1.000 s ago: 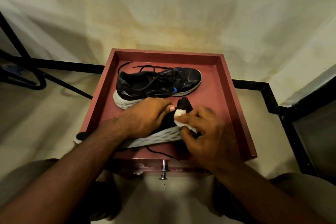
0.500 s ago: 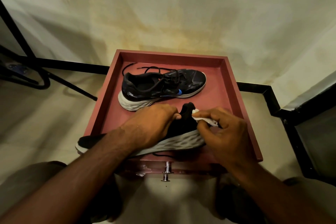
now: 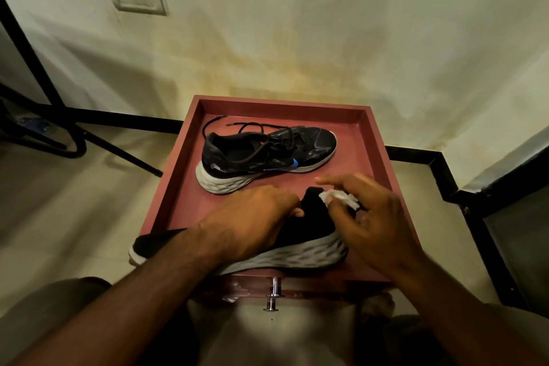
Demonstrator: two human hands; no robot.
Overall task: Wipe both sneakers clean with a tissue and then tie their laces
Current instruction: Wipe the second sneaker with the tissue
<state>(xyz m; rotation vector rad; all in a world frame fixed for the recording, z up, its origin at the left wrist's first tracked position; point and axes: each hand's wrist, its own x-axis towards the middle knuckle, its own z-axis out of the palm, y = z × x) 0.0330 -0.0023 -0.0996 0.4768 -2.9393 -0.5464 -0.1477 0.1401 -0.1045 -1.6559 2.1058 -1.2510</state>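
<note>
Red tray [image 3: 383,157]: two sneakers; left hand [image 3: 252,223] grips near sneaker [image 3: 300,249], right hand [image 3: 374,217] pinches tissue [image 3: 338,197].

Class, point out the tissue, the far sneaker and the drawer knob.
tissue [image 3: 340,198], head view, crumpled white middle.
far sneaker [image 3: 309,145], head view, black upper near the toe.
drawer knob [image 3: 274,297], head view, metal stem.

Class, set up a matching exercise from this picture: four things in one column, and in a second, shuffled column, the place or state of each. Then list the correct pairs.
Things:
1. far sneaker
2. near sneaker
3. tissue
4. metal knob

Places or states:
A. pinched in the right hand
B. lying alone at the back of the red tray, laces loose
C. sticking out below the tray's front edge
D. gripped by the left hand, toe past the tray's left edge

Pairs: 1-B, 2-D, 3-A, 4-C
</note>
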